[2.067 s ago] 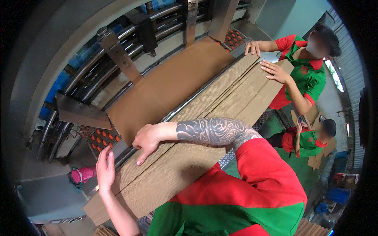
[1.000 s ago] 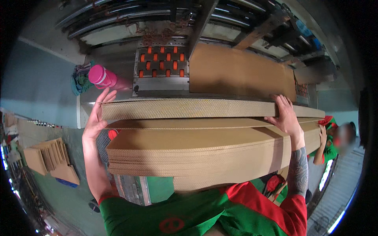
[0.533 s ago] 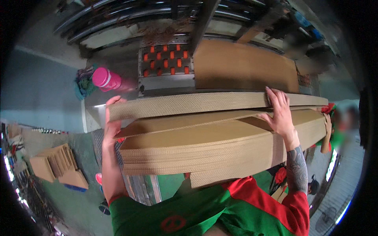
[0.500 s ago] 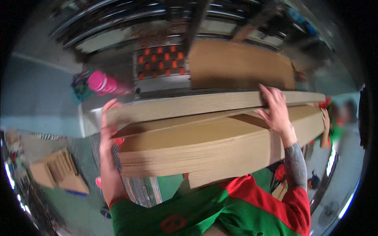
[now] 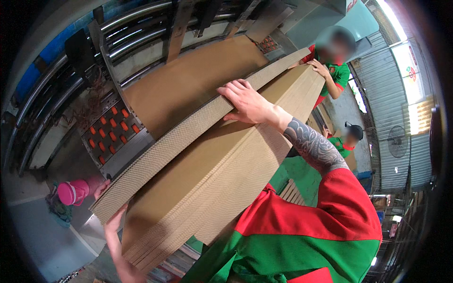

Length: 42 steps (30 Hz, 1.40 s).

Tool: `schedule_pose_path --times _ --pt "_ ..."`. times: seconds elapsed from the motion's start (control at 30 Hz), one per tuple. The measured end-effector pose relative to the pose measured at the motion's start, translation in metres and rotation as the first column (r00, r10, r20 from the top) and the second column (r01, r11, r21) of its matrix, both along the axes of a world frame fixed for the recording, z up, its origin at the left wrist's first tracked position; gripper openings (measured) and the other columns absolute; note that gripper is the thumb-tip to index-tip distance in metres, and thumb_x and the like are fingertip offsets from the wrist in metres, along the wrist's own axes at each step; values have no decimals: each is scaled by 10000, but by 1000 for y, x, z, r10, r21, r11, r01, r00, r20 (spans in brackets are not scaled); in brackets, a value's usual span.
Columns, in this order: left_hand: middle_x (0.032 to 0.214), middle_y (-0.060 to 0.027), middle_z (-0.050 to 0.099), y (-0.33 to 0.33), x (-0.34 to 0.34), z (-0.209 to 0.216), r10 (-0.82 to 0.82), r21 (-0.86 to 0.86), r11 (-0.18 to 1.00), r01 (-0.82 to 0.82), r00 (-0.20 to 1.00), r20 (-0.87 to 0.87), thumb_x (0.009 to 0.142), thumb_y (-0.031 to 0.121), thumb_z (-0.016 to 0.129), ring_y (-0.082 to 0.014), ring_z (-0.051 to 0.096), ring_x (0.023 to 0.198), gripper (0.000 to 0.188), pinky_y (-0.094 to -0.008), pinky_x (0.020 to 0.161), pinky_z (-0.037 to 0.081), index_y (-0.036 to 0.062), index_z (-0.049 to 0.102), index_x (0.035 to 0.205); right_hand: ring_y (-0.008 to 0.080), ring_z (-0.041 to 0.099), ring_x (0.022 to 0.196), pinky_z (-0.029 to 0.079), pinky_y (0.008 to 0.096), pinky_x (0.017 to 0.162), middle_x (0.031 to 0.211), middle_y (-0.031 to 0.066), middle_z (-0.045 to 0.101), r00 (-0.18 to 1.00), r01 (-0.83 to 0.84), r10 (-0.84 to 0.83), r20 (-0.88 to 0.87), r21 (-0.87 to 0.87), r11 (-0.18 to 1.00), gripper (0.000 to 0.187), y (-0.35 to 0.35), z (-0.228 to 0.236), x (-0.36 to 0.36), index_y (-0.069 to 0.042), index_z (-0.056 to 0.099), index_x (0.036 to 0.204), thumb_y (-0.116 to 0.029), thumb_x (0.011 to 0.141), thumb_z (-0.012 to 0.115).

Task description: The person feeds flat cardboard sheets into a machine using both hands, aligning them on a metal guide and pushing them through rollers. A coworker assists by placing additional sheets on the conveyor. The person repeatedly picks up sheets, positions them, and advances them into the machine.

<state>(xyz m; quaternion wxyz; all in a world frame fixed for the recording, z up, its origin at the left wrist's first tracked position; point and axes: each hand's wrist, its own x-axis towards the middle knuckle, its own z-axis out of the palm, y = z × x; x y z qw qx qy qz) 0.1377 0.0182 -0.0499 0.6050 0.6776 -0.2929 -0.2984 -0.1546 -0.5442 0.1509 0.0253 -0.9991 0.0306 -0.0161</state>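
Observation:
A long, thin stack of corrugated cardboard sheets [image 5: 165,148] slants from lower left to upper right, its fluted edges facing me. My left hand [image 5: 112,218] is closed round its near left end, thumb and fingers on opposite faces. My right hand [image 5: 247,101] grips the upper edge around the middle, fingers over the top and thumb on my side. Just below lies a thicker pile of cardboard sheets [image 5: 203,193], close to my body. At the far end, a co-worker's hand [image 5: 321,67] rests on the cardboard.
Behind the stack, a brown cardboard sheet [image 5: 188,78] lies on a machine with metal rollers [image 5: 137,16] and a panel of orange rollers [image 5: 112,129]. A pink lidded bucket [image 5: 73,192] stands at the left. Another person [image 5: 348,139] is farther off at the right.
My view has swung to the right and tilted, so the cardboard now runs diagonally and the co-worker shows more fully. Both my hands stay on the thin stack; my left fingers now wrap its end.

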Motion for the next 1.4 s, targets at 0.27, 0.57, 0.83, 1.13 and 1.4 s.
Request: schedule_pose_path --times 0.27,0.57,0.83,1.13,1.4 --pt "1326 -142 801 22 21 -3 -29 614 788 33 999 -17 900 337 942 -260 731 1238 544 -391 1083 555 8 794 1307 388 568 1311 417 596 1126 1303 167 598 999 -17 16 -46 -38 999 780 -16 -20 33 -32 553 1408 -511 880 870" --pt "1438 -171 763 1 -5 -52 -58 768 635 78 997 -53 971 547 824 -315 694 1365 600 -383 1194 489 117 794 1389 372 571 1322 406 558 1140 1275 140 612 999 -43 43 33 -1 999 796 -21 -23 33 -47 551 1402 -508 850 892" --pt "1257 -182 812 -86 -7 0 -189 583 812 5 948 256 920 326 910 -345 755 1187 482 -467 1030 561 11 789 1263 404 418 1561 312 602 1285 1639 200 444 897 292 -304 322 86 952 810 13 15 -22 -68 478 1560 -351 911 872" --pt "1300 -172 772 -245 18 12 -131 396 915 78 985 108 881 213 952 -299 744 1167 587 -442 1031 573 -42 689 1339 312 488 1553 293 673 1257 1555 117 585 925 374 -375 -52 280 884 709 91 15 -138 -116 589 1521 -578 999 718" --pt "1406 -87 733 -326 9 -23 -67 307 933 187 929 -363 951 213 924 -212 718 1252 623 -374 1088 569 -9 659 1470 302 506 1535 269 674 1267 1551 113 591 933 348 -360 -22 316 883 696 85 -1 -146 -134 604 1526 -573 998 714"
